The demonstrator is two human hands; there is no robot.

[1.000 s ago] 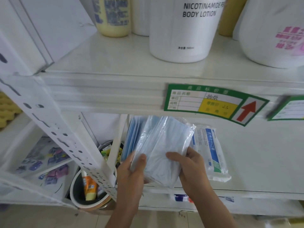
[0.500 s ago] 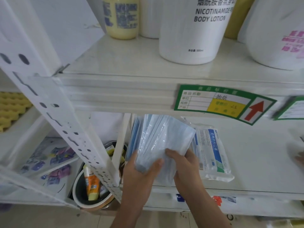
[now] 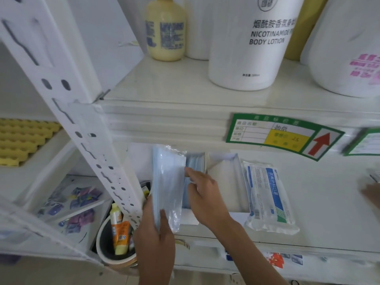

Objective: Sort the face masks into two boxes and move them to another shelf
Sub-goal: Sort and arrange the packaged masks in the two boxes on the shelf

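Note:
My left hand [image 3: 156, 233] grips the lower end of a clear plastic pack of blue face masks [image 3: 167, 186], held on edge above the lower shelf's front left. Just right of it, my right hand [image 3: 203, 194] reaches into a white box [image 3: 202, 161] holding several blue masks, its fingertips against them and next to the pack. A second white box [image 3: 224, 182] stands beside the first, and I cannot tell what is inside. A sealed mask packet with blue print [image 3: 267, 194] lies flat on the shelf [image 3: 329, 212] right of the boxes.
Large lotion bottles [image 3: 253, 42] stand on the upper shelf, above a green price label [image 3: 281, 134]. A perforated white upright [image 3: 98, 157] slants at the left. Below it sits a bucket of tubes [image 3: 117, 239]. Another person's hand [image 3: 371, 194] shows at the right edge.
My right hand has let go of the mask pack and moved into the left box. My left hand has turned the pack on edge and shifted it left, which uncovers the two boxes.

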